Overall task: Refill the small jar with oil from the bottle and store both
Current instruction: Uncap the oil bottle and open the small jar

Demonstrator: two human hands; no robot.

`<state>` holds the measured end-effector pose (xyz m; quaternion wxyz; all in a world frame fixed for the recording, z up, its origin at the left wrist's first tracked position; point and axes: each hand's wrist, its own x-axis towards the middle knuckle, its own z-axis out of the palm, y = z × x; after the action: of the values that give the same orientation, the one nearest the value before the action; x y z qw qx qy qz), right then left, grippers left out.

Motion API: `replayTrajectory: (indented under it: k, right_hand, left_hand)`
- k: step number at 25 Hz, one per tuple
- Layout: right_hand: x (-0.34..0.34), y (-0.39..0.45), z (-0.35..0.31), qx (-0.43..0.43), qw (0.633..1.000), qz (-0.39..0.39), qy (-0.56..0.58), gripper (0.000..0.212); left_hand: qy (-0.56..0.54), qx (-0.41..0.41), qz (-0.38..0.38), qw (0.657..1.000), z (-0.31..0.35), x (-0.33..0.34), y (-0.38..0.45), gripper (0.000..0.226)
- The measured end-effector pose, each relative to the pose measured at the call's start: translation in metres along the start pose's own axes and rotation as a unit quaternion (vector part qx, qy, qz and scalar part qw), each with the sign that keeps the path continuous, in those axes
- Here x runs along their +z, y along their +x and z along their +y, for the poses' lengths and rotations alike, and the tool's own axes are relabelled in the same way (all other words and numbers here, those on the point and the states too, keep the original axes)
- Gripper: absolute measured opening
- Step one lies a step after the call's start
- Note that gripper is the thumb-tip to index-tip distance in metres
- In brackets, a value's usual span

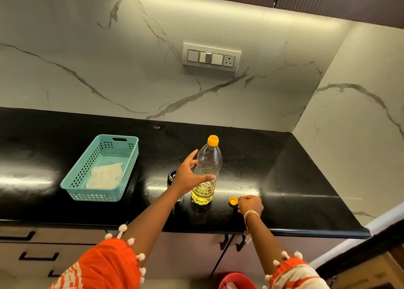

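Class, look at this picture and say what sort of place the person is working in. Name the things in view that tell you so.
Most likely a home kitchen. A black countertop runs under a marble-look backsplash that carries a switch panel, there are cabinet drawers below, and an oil bottle stands on the counter.

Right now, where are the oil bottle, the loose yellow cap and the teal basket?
oil bottle (208,164): head view, clear upper body.
loose yellow cap (233,200): head view, its rim.
teal basket (96,157): head view, perforated left wall.

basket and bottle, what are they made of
Basket: looks like moulded plastic, matte turquoise, with punched grid holes and a handle slot. Bottle: likely clear, glossy plastic, ribbed, with yellow oil visible through it and an orange collar at the neck.
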<state>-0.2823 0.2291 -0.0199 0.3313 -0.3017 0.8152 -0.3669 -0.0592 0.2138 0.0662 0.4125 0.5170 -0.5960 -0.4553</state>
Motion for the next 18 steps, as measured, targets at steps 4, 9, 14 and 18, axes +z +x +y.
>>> replayTrajectory:
  k: [4,9,14,18]
  right_hand:
    - [-0.005,-0.020,-0.005,-0.009,0.999,0.012,0.037,0.019]
    - [0.000,-0.054,-0.010,-0.041,0.997,-0.005,0.069,0.019]
    - [0.014,-0.084,-0.021,-0.112,0.990,-0.058,0.055,0.022]
    - [0.026,-0.104,-0.032,-0.171,0.978,-0.115,0.036,0.018]
  left_hand:
    - [0.016,-0.021,0.013,1.000,-0.001,0.000,-0.009,0.110]
    - [0.033,-0.001,0.089,0.996,-0.001,-0.001,-0.034,0.084]
    - [0.071,0.011,0.211,0.975,-0.009,-0.015,-0.056,0.035]
    - [0.098,-0.011,0.228,0.969,-0.021,-0.029,-0.072,0.026]
